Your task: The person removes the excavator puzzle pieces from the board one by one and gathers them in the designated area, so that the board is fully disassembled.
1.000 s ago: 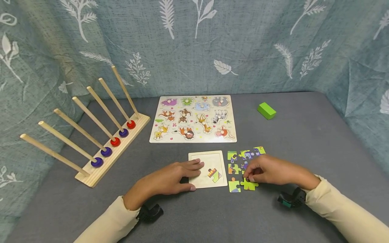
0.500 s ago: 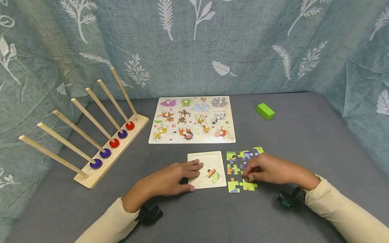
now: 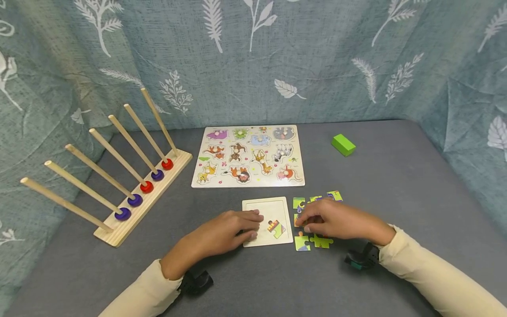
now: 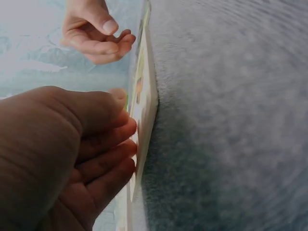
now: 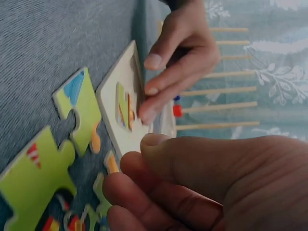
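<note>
My left hand [image 3: 227, 233] rests its fingers on the left side of a shallow square wooden puzzle tray [image 3: 261, 204]. One green jigsaw piece [image 3: 276, 229] with a red and yellow band lies tilted inside that tray. Just right of it, my right hand [image 3: 336, 222] hovers low over several loose jigsaw pieces, its fingers loosely bent. In the right wrist view nothing shows between thumb and fingertips. A green piece with a blue patch [image 5: 77, 94] and another with red stripes [image 5: 33, 166] lie beside that hand. The hand covers the middle pieces in the head view.
A wooden animal peg puzzle [image 3: 249, 156] lies behind the tray. To the left stands a wooden rack [image 3: 146, 198] with tall slanting pegs and red and purple rings. A green block [image 3: 343, 145] sits at the back right, before a leaf-patterned curtain [image 3: 237, 66].
My right hand has moved left across the loose pieces towards the tray, away from the lower middle piece. The left thumb has drawn nearer its fingers; that hand stays on the tray.
</note>
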